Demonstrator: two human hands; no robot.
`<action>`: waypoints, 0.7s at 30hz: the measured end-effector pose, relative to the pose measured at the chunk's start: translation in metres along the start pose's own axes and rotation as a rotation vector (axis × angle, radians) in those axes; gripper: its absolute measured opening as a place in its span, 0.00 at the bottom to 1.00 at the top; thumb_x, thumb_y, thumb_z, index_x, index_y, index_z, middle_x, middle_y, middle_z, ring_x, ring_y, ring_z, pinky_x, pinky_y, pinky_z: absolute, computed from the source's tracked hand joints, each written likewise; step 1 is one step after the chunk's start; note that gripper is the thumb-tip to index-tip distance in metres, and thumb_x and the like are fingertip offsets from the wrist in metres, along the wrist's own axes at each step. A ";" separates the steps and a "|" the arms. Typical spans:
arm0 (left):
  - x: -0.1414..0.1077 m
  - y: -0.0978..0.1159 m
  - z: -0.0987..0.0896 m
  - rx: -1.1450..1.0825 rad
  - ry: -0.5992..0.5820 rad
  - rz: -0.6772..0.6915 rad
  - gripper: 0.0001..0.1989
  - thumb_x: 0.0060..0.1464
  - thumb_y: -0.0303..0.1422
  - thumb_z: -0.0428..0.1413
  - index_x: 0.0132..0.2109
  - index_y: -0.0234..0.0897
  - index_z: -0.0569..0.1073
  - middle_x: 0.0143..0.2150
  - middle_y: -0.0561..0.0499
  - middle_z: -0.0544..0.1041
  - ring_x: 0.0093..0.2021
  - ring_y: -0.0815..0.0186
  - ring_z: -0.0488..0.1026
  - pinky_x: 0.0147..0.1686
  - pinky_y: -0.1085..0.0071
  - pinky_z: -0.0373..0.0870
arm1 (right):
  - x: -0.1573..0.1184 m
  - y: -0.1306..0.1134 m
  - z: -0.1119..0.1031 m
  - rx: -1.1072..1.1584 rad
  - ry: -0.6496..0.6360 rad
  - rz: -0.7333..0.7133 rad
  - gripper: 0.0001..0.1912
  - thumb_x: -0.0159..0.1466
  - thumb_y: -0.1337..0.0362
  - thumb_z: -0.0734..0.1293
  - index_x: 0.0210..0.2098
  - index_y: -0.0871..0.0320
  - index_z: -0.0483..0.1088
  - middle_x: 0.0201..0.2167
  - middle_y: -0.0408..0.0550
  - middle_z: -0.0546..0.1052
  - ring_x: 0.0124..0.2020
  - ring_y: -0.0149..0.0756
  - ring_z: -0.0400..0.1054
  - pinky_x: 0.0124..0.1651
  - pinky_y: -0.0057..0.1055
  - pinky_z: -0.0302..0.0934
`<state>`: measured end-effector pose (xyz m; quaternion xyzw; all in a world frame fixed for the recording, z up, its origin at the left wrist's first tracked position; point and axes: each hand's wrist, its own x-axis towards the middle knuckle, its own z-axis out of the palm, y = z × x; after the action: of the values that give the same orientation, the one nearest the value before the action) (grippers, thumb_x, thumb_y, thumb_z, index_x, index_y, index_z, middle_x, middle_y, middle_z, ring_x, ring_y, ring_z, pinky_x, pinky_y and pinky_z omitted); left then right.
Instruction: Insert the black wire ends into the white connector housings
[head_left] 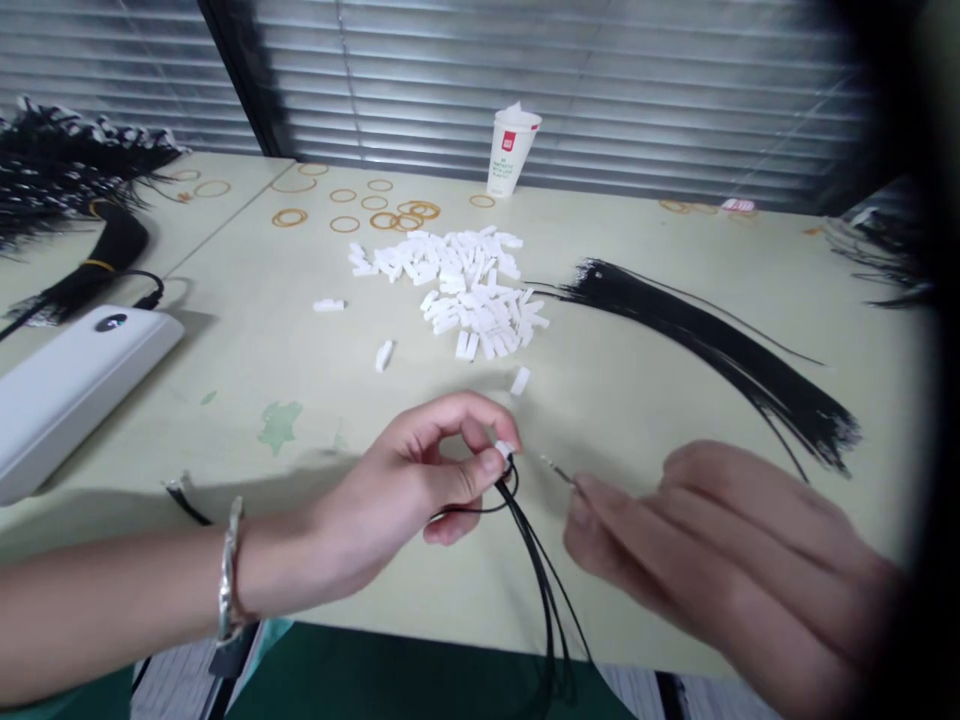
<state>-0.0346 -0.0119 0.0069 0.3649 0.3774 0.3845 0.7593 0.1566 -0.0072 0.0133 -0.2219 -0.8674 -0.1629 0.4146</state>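
Note:
My left hand [420, 470] pinches a small white plastic connector housing [504, 450] between thumb and forefinger. Several black wires [534, 560] run from the housing, curve down and hang over the table's front edge. One wire loops behind the fingers of that hand. To the right, my right hand [697, 550] is closed on a thin black wire [561, 470], whose bare metal terminal points left at the housing with a small gap between. Most of that wire is hidden by the hand. A pile of white connector housings [480, 290] lies beyond, with a few loose ones nearer.
A long bundle of black wires [720, 350] lies at right. At left are a white power bank [82, 390] and tied black wires [112, 245]. Rubber bands [405, 215] and a paper cup [512, 155] stand near the window blinds. A wire end [184, 500] shows behind my left forearm.

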 end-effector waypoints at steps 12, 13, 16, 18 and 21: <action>-0.002 0.000 0.001 -0.128 -0.140 -0.053 0.01 0.57 0.27 0.53 0.36 0.37 0.68 0.28 0.57 0.64 0.16 0.83 0.52 0.16 0.81 0.50 | -0.006 0.002 0.001 0.059 -0.051 0.092 0.02 0.57 0.70 0.69 0.28 0.60 0.70 0.14 0.40 0.69 0.19 0.29 0.60 0.23 0.35 0.57; -0.002 -0.001 0.001 -0.131 -0.142 -0.058 0.01 0.57 0.27 0.53 0.37 0.37 0.68 0.28 0.57 0.64 0.16 0.83 0.52 0.16 0.81 0.50 | -0.006 0.000 0.003 0.060 -0.020 0.129 0.03 0.57 0.69 0.69 0.27 0.60 0.71 0.14 0.39 0.69 0.18 0.29 0.59 0.22 0.34 0.57; -0.001 -0.002 0.001 -0.135 -0.151 -0.065 0.01 0.57 0.27 0.53 0.37 0.38 0.68 0.30 0.57 0.64 0.16 0.83 0.53 0.16 0.82 0.51 | -0.003 0.002 0.001 0.111 -0.078 0.085 0.03 0.57 0.70 0.69 0.26 0.61 0.71 0.14 0.39 0.70 0.17 0.27 0.59 0.21 0.33 0.57; -0.002 -0.002 0.000 -0.134 -0.159 -0.064 0.01 0.57 0.28 0.53 0.37 0.38 0.68 0.30 0.57 0.64 0.17 0.83 0.54 0.16 0.82 0.51 | 0.001 0.007 -0.004 0.145 -0.162 0.026 0.02 0.55 0.70 0.70 0.27 0.62 0.72 0.15 0.40 0.72 0.17 0.27 0.61 0.20 0.32 0.58; -0.003 -0.002 0.000 -0.123 -0.155 -0.061 0.01 0.57 0.28 0.53 0.37 0.38 0.68 0.31 0.56 0.64 0.17 0.83 0.54 0.16 0.81 0.51 | 0.005 0.011 -0.011 0.150 -0.223 -0.003 0.04 0.53 0.71 0.72 0.29 0.63 0.73 0.16 0.40 0.73 0.17 0.27 0.62 0.20 0.31 0.60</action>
<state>-0.0351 -0.0157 0.0064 0.3346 0.3044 0.3541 0.8186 0.1667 -0.0017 0.0255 -0.2058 -0.9181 -0.0727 0.3309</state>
